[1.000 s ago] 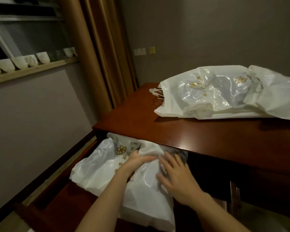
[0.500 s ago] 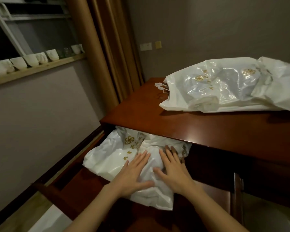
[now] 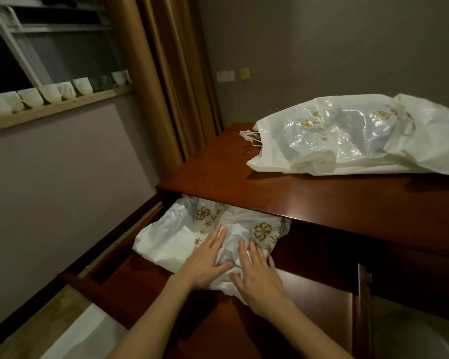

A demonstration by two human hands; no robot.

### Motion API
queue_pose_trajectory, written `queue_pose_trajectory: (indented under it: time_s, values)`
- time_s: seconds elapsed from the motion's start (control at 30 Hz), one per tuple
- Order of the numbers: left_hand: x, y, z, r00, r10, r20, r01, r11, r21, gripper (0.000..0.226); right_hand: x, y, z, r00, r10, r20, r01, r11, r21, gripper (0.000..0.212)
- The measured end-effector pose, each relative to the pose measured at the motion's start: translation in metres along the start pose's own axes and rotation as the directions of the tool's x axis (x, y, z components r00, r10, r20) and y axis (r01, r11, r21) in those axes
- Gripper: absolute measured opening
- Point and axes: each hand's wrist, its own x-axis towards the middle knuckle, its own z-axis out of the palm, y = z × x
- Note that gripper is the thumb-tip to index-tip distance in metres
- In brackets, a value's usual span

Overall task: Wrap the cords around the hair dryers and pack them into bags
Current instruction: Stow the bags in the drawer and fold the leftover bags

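Pressing flat, a person's left hand (image 3: 205,263) and right hand (image 3: 257,275) rest with straight, open fingers on a white bag (image 3: 171,239) in the open drawer (image 3: 130,286) under the bench (image 3: 322,198). Thin and slippery, it looks best gathered in handfuls. More bags (image 3: 347,136) lie on top.

You're working in a dim, warm-toned room; no lamp shows in your view. Soft glare sits on the glossy white bags (image 3: 347,136) and a faint sheen runs along the desk top (image 3: 283,203) edge. Deep shadow fills the space under that top. Your wide lens bends the curtain (image 3: 151,73) and shelf (image 3: 57,104); fine detail looks soft and smeared
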Motion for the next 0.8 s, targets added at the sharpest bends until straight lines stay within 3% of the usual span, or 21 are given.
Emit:
queue_pose_trajectory:
  time_s: [0.1,0.27,0.33,0.43,0.53,0.6,0.8]
  values:
    - [-0.003,-0.004,0.001,0.999,-0.025,-0.037,0.023,0.999,-0.031,0.085,0.005,-0.001,-0.004,0.999,0.016,0.036,-0.016,1.000,-0.025,0.070]
    - [-0.003,0.002,-0.026,0.996,-0.064,0.058,0.066,0.998,-0.025,0.093,-0.003,0.009,-0.057,0.986,-0.056,0.160,0.059,0.998,-0.016,0.076]
    - [-0.002,0.006,-0.053,0.992,-0.123,0.022,0.124,0.991,-0.054,0.093,-0.006,0.017,-0.095,0.984,-0.092,0.153,0.092,0.996,0.012,0.071]
    - [0.014,0.031,-0.083,0.984,-0.126,-0.129,0.133,0.990,0.044,0.055,-0.011,0.044,-0.151,0.996,-0.080,0.048,0.074,0.991,0.108,0.060]
    - [0.041,0.084,-0.095,0.958,-0.035,-0.284,0.074,0.989,0.127,0.042,-0.020,0.089,-0.193,0.998,0.037,-0.054,-0.030,0.990,0.137,0.058]
    - [0.061,0.130,-0.093,0.950,0.024,-0.311,0.015,0.992,0.122,0.042,-0.032,0.126,-0.213,0.983,0.158,-0.092,-0.149,0.983,0.105,0.059]
    - [0.124,0.292,-0.051,0.956,0.244,-0.162,-0.221,0.964,0.148,0.050,-0.094,0.255,-0.249,0.858,0.469,-0.212,-0.488,0.871,-0.050,0.058]
